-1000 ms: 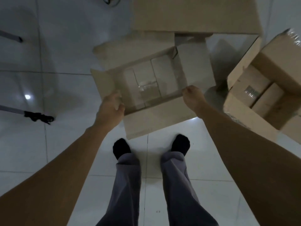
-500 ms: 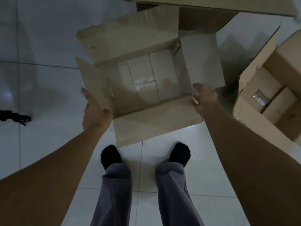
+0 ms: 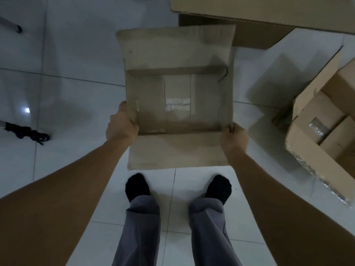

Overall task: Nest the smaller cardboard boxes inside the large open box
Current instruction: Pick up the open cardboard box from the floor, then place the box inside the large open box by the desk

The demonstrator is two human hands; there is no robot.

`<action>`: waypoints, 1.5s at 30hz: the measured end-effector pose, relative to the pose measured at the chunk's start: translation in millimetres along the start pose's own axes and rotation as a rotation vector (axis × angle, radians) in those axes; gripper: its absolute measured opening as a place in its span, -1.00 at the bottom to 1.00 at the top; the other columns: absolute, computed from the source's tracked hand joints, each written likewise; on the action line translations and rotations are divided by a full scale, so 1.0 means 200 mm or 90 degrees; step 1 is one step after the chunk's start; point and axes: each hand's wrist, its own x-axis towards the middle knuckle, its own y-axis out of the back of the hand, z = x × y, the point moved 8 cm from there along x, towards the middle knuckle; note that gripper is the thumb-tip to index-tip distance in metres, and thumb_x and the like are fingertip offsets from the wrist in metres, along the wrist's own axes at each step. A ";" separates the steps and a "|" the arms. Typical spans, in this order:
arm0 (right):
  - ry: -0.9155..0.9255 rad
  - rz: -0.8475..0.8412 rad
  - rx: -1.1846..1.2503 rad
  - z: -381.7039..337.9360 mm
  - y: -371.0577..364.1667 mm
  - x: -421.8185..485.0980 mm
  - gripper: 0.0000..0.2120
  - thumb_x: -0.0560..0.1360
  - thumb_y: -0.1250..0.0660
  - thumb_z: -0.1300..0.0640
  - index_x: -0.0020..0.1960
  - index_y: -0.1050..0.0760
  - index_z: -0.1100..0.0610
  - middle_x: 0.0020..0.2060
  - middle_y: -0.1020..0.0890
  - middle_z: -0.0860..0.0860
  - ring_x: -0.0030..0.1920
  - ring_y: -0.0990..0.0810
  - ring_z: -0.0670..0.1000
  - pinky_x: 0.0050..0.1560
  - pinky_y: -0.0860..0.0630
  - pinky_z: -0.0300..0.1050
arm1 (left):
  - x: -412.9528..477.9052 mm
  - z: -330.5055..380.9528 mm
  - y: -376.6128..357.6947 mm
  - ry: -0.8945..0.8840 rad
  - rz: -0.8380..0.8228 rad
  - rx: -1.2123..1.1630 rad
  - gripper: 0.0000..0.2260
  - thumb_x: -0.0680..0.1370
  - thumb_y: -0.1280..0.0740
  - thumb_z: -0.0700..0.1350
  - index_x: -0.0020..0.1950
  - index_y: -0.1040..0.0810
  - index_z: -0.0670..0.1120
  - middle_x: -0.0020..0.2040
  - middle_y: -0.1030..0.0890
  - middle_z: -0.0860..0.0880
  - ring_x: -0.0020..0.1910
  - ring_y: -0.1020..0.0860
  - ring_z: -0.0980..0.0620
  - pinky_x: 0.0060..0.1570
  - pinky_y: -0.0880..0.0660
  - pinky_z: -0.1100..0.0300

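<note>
An open, empty cardboard box (image 3: 176, 150) is held in front of me above the tiled floor, its flaps spread and clear tape across its bottom. My left hand (image 3: 121, 125) grips its near left corner. My right hand (image 3: 233, 140) grips its near right corner. At the right stands a larger open box (image 3: 315, 162) with smaller cardboard boxes (image 3: 326, 116) inside it. Another large cardboard box (image 3: 269, 12) fills the top right.
My two feet in black socks (image 3: 137, 186) stand on the white tiles just below the held box. A dark cable end (image 3: 26, 131) and a metal leg (image 3: 11, 25) lie at the left edge.
The box has turned square to me and risen towards the camera. My left hand, open beside the left flap half a second ago, has closed on the near left corner; the right hand has shifted to the right corner.
</note>
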 end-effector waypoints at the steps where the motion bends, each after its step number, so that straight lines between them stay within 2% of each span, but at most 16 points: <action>1: 0.002 -0.011 -0.010 0.01 -0.03 -0.04 -0.76 0.57 -0.12 0.17 -0.01 -0.57 0.12 -0.24 -0.61 0.09 -0.21 -0.55 0.15 -0.19 -0.51 -0.03 | 0.02 -0.01 0.02 -0.006 -0.005 0.005 -0.55 0.54 -0.18 -0.26 0.42 -0.32 -0.03 0.11 -0.55 -0.32 0.01 -0.56 -0.38 0.01 -0.57 -0.17; 2: -0.001 -0.022 -0.010 0.02 -0.07 -0.09 -0.76 0.57 -0.11 0.18 0.00 -0.56 0.13 -0.23 -0.60 0.10 -0.22 -0.53 0.15 -0.19 -0.50 -0.01 | 0.04 -0.03 0.05 -0.014 -0.014 0.007 -0.57 0.54 -0.18 -0.24 0.41 -0.33 -0.03 0.10 -0.55 -0.32 -0.01 -0.57 -0.37 0.00 -0.58 -0.21; 6: -0.038 -0.060 0.010 0.06 -0.19 -0.24 -0.78 0.55 -0.10 0.25 -0.03 -0.52 0.11 -0.29 -0.55 0.05 -0.33 -0.48 0.07 -0.37 -0.37 -0.22 | 0.08 -0.10 0.13 -0.044 -0.031 0.015 -0.61 0.54 -0.18 -0.21 0.37 -0.37 -0.05 0.08 -0.56 -0.31 -0.03 -0.57 -0.38 -0.06 -0.60 -0.24; 10: -0.071 -0.092 -0.009 0.08 -0.28 -0.35 -0.79 0.52 -0.12 0.29 -0.02 -0.52 0.14 -0.26 -0.57 0.07 -0.34 -0.50 0.03 -0.36 -0.41 -0.21 | 0.05 -0.26 0.16 -0.028 -0.035 0.006 -0.57 0.54 -0.16 -0.26 0.39 -0.37 -0.02 0.05 -0.59 -0.30 -0.05 -0.58 -0.34 -0.03 -0.59 -0.22; 14: -0.084 -0.135 -0.044 0.10 -0.34 -0.46 -0.79 0.48 -0.11 0.31 -0.07 -0.49 0.13 -0.36 -0.52 0.03 -0.39 -0.46 0.03 -0.45 -0.32 -0.24 | 0.00 -0.42 0.14 -0.009 -0.042 -0.014 -0.53 0.53 -0.15 -0.30 0.41 -0.35 0.01 0.06 -0.59 -0.28 -0.02 -0.57 -0.33 0.03 -0.58 -0.21; 19: -0.082 -0.164 -0.068 0.06 -0.37 -0.54 -0.79 0.49 -0.10 0.29 -0.06 -0.50 0.13 -0.38 -0.53 0.02 -0.36 -0.48 0.09 -0.51 -0.30 -0.24 | 0.00 -0.56 0.15 -0.002 -0.037 -0.058 -0.53 0.54 -0.14 -0.26 0.42 -0.37 0.08 0.06 -0.60 -0.26 -0.06 -0.59 -0.34 -0.03 -0.61 -0.23; 21: -0.091 -0.164 -0.052 0.04 -0.36 -0.54 -0.74 0.52 -0.13 0.24 0.10 -0.53 0.08 -0.27 -0.60 0.05 -0.33 -0.52 0.09 -0.50 -0.32 -0.24 | 0.00 -0.58 0.16 0.003 -0.039 -0.047 -0.54 0.56 -0.15 -0.20 0.45 -0.32 0.09 0.09 -0.59 -0.25 -0.04 -0.59 -0.33 -0.02 -0.60 -0.21; 23: -0.092 -0.151 -0.028 0.01 -0.34 -0.54 -0.68 0.56 -0.18 0.16 0.30 -0.48 0.09 -0.17 -0.61 0.03 -0.33 -0.54 -0.01 -0.48 -0.32 -0.26 | 0.00 -0.58 0.16 0.016 -0.044 -0.002 -0.52 0.57 -0.20 -0.11 0.49 -0.23 0.06 0.13 -0.57 -0.25 0.05 -0.56 -0.32 0.03 -0.55 -0.14; 26: -0.083 -0.103 -0.014 -0.05 -0.26 -0.55 -0.64 0.55 -0.24 0.04 0.31 -0.43 0.12 -0.13 -0.58 -0.01 -0.33 -0.46 -0.13 -0.47 -0.28 -0.28 | -0.04 -0.56 0.21 0.044 -0.011 0.049 -0.44 0.54 -0.27 0.05 0.49 -0.18 -0.02 0.15 -0.57 -0.27 0.10 -0.55 -0.33 -0.04 -0.46 -0.09; 28: -0.088 -0.083 -0.006 -0.10 -0.17 -0.59 -0.61 0.54 -0.28 0.01 0.32 -0.39 0.11 -0.11 -0.58 0.00 -0.28 -0.50 -0.06 -0.40 -0.33 -0.24 | -0.12 -0.51 0.25 0.051 0.012 0.044 -0.35 0.50 -0.31 0.12 0.50 -0.15 -0.07 0.17 -0.58 -0.25 0.12 -0.56 -0.31 -0.08 -0.45 -0.08; 32: -0.103 -0.063 0.019 -0.17 0.04 -0.70 -0.44 0.53 -0.32 -0.03 0.44 -0.23 0.13 0.19 -0.56 0.13 0.05 -0.58 0.16 -0.01 -0.53 -0.01 | -0.34 -0.35 0.29 0.028 -0.013 0.028 -0.34 0.45 -0.29 0.19 0.45 -0.21 -0.06 0.21 -0.58 -0.22 0.19 -0.52 -0.29 -0.02 -0.46 -0.14; 34: -0.105 -0.057 0.071 -0.19 0.16 -0.73 -0.40 0.54 -0.31 -0.01 0.49 -0.17 0.13 0.29 -0.50 0.15 0.18 -0.55 0.18 0.18 -0.52 0.06 | -0.47 -0.22 0.30 0.003 -0.043 0.018 -0.34 0.44 -0.28 0.23 0.46 -0.22 0.01 0.22 -0.58 -0.20 0.18 -0.54 -0.29 0.06 -0.51 -0.13; 37: -0.125 -0.028 0.166 -0.15 0.39 -0.73 -0.38 0.55 -0.29 0.01 0.53 -0.14 0.09 0.38 -0.42 0.10 0.21 -0.50 0.10 0.12 -0.46 -0.07 | -0.68 0.04 0.23 -0.067 -0.093 0.022 -0.33 0.42 -0.26 0.28 0.47 -0.23 0.06 0.20 -0.61 -0.19 0.14 -0.57 -0.28 0.06 -0.54 -0.11; 41: -0.151 -0.008 0.209 0.08 0.66 -0.64 -0.41 0.58 -0.26 0.04 0.52 -0.10 0.08 0.46 -0.34 0.09 0.34 -0.44 0.16 0.26 -0.46 0.05 | -0.93 0.40 0.02 -0.190 -0.118 0.054 -0.28 0.41 -0.24 0.32 0.52 -0.16 0.13 0.32 -0.55 -0.11 0.21 -0.55 -0.22 0.05 -0.50 -0.03; 44: -0.157 0.024 0.216 0.33 0.90 -0.49 -0.42 0.59 -0.26 0.05 0.53 -0.11 0.10 0.45 -0.35 0.11 0.35 -0.42 0.16 0.24 -0.42 0.00 | -1.10 0.66 -0.20 -0.249 -0.150 0.047 -0.29 0.37 -0.21 0.35 0.48 -0.17 0.19 0.31 -0.57 -0.05 0.18 -0.58 -0.17 -0.03 -0.48 0.06; 45: -0.158 0.035 0.224 0.42 0.98 -0.45 -0.42 0.59 -0.26 0.05 0.53 -0.11 0.10 0.45 -0.36 0.12 0.32 -0.44 0.14 0.20 -0.44 -0.03 | -1.15 0.75 -0.29 -0.261 -0.170 0.050 -0.29 0.36 -0.21 0.35 0.48 -0.18 0.19 0.32 -0.56 -0.05 0.20 -0.57 -0.16 0.00 -0.49 0.05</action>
